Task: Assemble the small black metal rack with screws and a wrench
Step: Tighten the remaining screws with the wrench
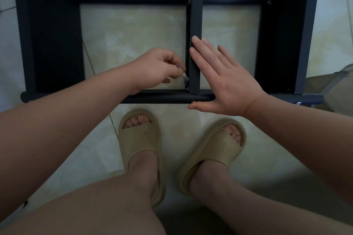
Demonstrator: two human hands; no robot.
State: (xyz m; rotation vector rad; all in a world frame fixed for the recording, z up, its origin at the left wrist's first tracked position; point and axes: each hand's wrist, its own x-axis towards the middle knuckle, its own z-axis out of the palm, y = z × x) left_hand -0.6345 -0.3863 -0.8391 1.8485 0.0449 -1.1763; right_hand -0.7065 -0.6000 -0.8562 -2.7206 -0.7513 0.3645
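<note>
The black metal rack (51,44) lies on the tiled floor, with two side panels, two round cross tubes and a flat middle bar (195,25). My left hand (158,68) pinches a small silver wrench (184,76) at a screw (186,87) where the middle bar meets the near tube (162,98). My right hand (221,80) lies flat with straight fingers against the middle bar's right side, thumb along the near tube.
My two feet in beige slippers (141,150) stand on the floor just in front of the near tube. Other screws show at the far tube joints (269,2). A grey-brown object (332,86) sits at the right edge.
</note>
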